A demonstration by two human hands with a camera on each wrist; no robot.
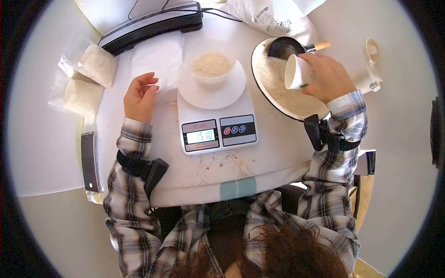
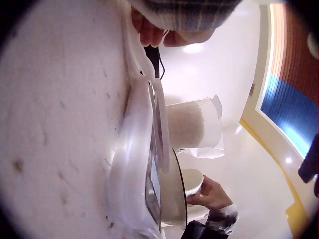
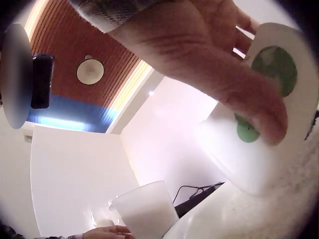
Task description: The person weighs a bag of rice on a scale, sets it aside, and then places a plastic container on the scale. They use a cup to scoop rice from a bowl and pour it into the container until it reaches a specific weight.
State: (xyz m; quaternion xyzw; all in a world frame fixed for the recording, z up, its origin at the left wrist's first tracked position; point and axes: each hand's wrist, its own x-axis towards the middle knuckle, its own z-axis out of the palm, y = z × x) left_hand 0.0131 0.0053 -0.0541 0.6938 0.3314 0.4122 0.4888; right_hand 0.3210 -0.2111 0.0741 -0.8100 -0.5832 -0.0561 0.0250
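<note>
My right hand (image 1: pixel 327 76) grips a white paper cup (image 1: pixel 295 73) tilted over a wide dark-rimmed bowl of pale powder (image 1: pixel 278 88). In the right wrist view the thumb (image 3: pixel 271 117) lies across green marks on the cup (image 3: pixel 259 159). A clear container (image 1: pixel 212 65) holding pale powder stands on the round plate of a white kitchen scale (image 1: pixel 218 113), whose display reads about 1510. Left of the scale, my left hand (image 1: pixel 141 98) holds nothing, its fingers loosely bent. The left wrist view shows its fingertips (image 2: pixel 149 37) at the top.
A black-handled pan with a wooden grip (image 1: pixel 320 45) lies on the bowl's far side. Two filled clear bags (image 1: pixel 85 95) lie at the left, above a phone (image 1: pixel 90 162). A long black and silver appliance (image 1: pixel 153 28) and a white plastic bag (image 1: pixel 278 18) are at the back.
</note>
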